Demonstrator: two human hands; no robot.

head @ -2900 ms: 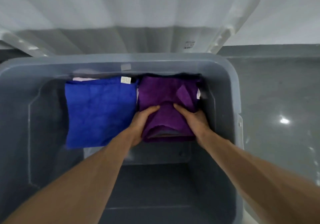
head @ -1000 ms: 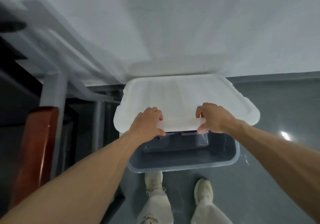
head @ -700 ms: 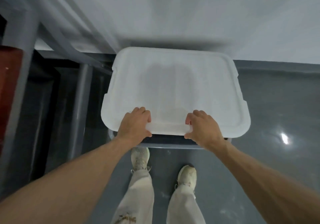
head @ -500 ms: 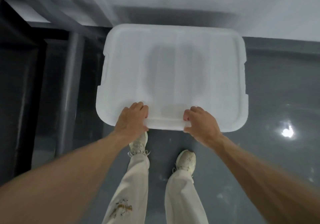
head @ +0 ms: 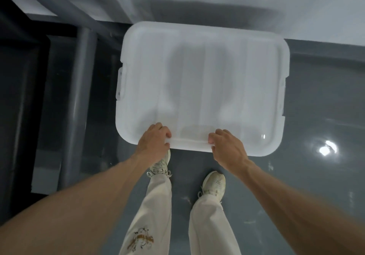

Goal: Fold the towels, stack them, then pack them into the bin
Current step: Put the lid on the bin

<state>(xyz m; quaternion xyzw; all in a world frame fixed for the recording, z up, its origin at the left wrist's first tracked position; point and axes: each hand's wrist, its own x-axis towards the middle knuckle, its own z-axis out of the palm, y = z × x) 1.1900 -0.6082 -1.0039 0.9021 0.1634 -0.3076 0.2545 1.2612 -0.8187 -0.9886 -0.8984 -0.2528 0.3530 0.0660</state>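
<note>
A translucent white lid (head: 203,85) lies flat over the bin and hides it fully, along with the folded towels inside. My left hand (head: 153,143) grips the lid's near edge at the left, fingers curled over the rim. My right hand (head: 227,146) grips the same near edge a little to the right, fingers curled on top. The lid's side latches show at its left and right edges.
The bin sits on a glossy grey floor (head: 308,175) against a white wall (head: 256,0). A grey table leg (head: 77,104) and dark frame stand to the left. My feet in white shoes (head: 214,183) and cream trousers are just in front of the bin.
The lid has come down from tilted to flat over the bin, covering the blue and purple towels. Both hands stayed on its near edge while it lowered.
</note>
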